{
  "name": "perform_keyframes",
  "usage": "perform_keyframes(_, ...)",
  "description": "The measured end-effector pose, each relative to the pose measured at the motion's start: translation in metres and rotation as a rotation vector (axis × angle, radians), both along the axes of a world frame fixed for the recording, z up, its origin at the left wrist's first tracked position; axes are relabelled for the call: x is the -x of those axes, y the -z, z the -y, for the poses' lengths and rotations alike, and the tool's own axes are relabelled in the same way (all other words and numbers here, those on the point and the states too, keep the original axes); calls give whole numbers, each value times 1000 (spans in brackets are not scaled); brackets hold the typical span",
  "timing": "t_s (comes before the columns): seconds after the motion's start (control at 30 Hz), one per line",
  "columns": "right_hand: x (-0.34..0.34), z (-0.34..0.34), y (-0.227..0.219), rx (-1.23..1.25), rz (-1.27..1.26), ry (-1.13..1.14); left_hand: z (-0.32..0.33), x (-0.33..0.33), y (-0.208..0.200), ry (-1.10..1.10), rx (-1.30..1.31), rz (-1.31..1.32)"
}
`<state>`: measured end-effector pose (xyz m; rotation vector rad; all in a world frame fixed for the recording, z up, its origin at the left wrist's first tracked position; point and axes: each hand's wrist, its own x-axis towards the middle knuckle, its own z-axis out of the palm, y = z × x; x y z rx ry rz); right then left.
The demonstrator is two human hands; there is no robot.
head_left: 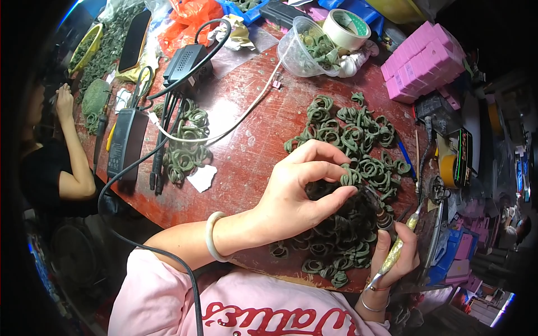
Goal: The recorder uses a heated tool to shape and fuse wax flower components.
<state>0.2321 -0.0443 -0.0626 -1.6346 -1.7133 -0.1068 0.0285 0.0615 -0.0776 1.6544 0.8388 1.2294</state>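
The person's left hand (288, 193) curves its fingers and thumb around a small, dark green, coiled ring-shaped piece (350, 177), pinched at the fingertips above the bench, right of centre. The right hand (407, 256), lower and to the right, is closed around a slim metal tool with a patterned gold-yellow handle (395, 253); a dark brown, ribbed, cylindrical tool (384, 218) sits at its thumb and forefinger, pointing toward the left hand. A pale, smooth, round bangle (210, 235) circles the left wrist. Beneath and around the hands, many similar dark green curled rings (342, 263) are heaped on the worn red-brown bench (246, 168). Just right of the heap lies a thin blue stick (406, 159). Beyond it, a clear plastic tub (291, 53) holds more green pieces, with a wide roll of white tape (330, 27) against it and stacked pink blocks (420, 64) farther right. On the left, a smaller cluster of green rings (180, 159) lies beside black cables and a black rectangular power adapter (126, 145). At the far left is a co-worker's raised hand (64, 102).
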Motion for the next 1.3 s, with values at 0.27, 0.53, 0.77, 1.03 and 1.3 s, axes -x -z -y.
perform_keyframes(0.27,-2,6,4,-20,-12,36,1,0,0,14,112,53)
perform_keyframes(0.53,-4,5,5,-48,-33,71,1,-1,1,152,442,275)
perform_keyframes(0.77,-2,3,3,-37,-1,31,2,-1,-2,207,649,357)
perform_keyframes(1.03,-2,1,3,-21,-5,6,5,-4,-1,137,410,300)
perform_keyframes(1.3,-2,0,3,-13,8,-6,4,-2,-1,103,268,186)
